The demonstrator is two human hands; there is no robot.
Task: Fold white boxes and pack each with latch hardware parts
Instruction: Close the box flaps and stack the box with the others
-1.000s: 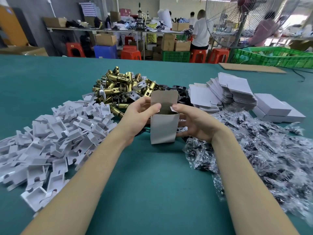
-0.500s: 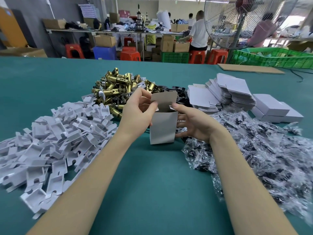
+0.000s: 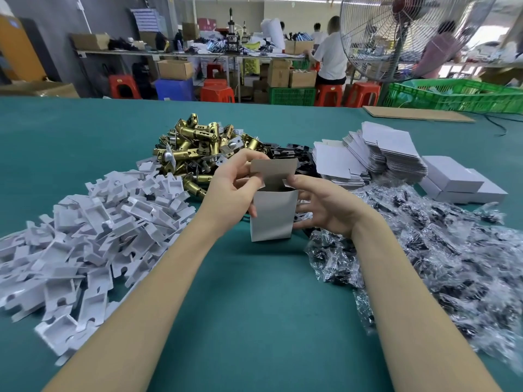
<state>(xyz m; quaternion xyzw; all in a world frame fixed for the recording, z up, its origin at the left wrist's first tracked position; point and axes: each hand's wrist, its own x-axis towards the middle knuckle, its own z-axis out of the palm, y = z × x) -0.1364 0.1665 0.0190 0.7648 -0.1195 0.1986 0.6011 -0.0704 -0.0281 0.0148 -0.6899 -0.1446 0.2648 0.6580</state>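
Observation:
A small white box (image 3: 272, 215) stands upright on the green table, its top open and its lid flap raised. My left hand (image 3: 232, 190) grips its left side, fingers curled at the top flap. My right hand (image 3: 322, 205) holds its right side, thumb on the right side flap. A pile of brass latch bolts (image 3: 198, 148) lies just behind the box. White cardboard inserts (image 3: 93, 222) are heaped at the left. Clear bags of black parts (image 3: 452, 250) spread at the right.
Flat unfolded box blanks (image 3: 376, 154) are stacked at the back right, with folded white boxes (image 3: 458, 182) beside them. Black plates (image 3: 291, 154) lie behind the box. A floor fan (image 3: 402, 35), green crate (image 3: 458, 94) and people at benches stand beyond the table.
My left hand has slid up the box's left side and its fingers have curled in at the top flap. The box and my right hand have stayed nearly in place.

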